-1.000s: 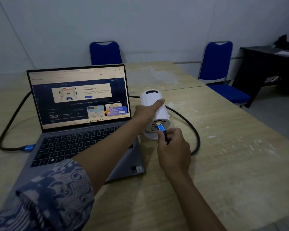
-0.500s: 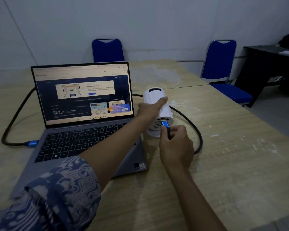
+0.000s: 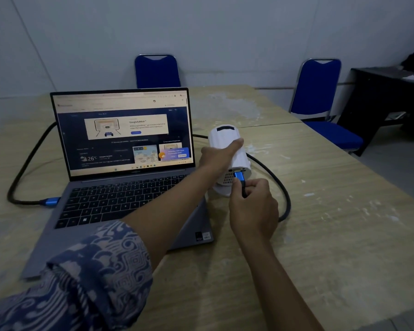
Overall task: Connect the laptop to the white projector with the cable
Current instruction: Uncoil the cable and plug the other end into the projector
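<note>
Insertion of the second connector is the step in hand. Nearest the camera, the right hand [image 3: 252, 206] is closed in a pinch on the blue plug [image 3: 239, 177] of the black cable [image 3: 276, 180], with the plug tip at the port on the rear face of the white projector [image 3: 226, 139]; full seating cannot be confirmed. The left hand [image 3: 219, 155] is wrapped around the projector body, bracing it upright on the surface [image 3: 332, 235]. Beyond it, the cable loops behind the open laptop [image 3: 120, 177] to a blue connector [image 3: 52, 201] at the laptop's left edge, apparently already plugged in. The next move probably calls for a straight push along the port axis while the left hand resists. Compared with the frame half a second ago, grips are unchanged; the plug appears slightly closer to the port.
</note>
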`<act>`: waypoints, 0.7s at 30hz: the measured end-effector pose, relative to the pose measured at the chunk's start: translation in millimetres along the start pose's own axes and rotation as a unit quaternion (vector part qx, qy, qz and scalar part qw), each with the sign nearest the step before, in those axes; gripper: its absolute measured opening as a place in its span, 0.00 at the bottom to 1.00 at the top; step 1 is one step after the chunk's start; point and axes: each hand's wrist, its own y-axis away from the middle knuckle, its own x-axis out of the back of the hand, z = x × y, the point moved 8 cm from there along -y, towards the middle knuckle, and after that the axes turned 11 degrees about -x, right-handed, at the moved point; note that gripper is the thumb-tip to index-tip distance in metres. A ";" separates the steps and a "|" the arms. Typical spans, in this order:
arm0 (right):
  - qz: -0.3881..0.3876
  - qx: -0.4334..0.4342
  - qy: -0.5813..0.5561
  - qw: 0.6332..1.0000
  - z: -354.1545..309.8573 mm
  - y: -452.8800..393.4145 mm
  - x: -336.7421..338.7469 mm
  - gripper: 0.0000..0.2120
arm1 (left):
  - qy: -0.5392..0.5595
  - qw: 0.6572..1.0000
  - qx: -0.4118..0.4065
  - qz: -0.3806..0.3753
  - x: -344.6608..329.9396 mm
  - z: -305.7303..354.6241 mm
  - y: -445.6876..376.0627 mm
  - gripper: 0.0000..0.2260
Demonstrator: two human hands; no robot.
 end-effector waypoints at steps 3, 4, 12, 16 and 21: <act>0.007 0.002 0.008 1.000 -2.0 -0.3 0.1 0.11 | -0.002 1.000 0.001 0.001 0.6 -0.1 -0.2 0.46; 0.008 0.003 0.011 1.000 -2.8 -0.3 -0.2 0.11 | -0.002 1.000 0.002 0.000 0.3 -0.3 -0.3 0.46; 0.014 0.013 0.021 1.000 -6.0 -1.0 -0.3 0.12 | -0.002 1.000 -0.002 -0.011 -0.5 -2.5 -2.6 0.45; 0.016 0.019 0.025 0.999 -8.8 -2.4 -3.8 0.12 | -0.011 1.000 -0.002 -0.017 -0.5 -3.5 -2.9 0.45; 0.016 0.036 0.030 0.999 -10.3 -0.7 -4.7 0.12 | -0.026 0.999 -0.013 -0.015 0.3 -3.9 -4.2 0.46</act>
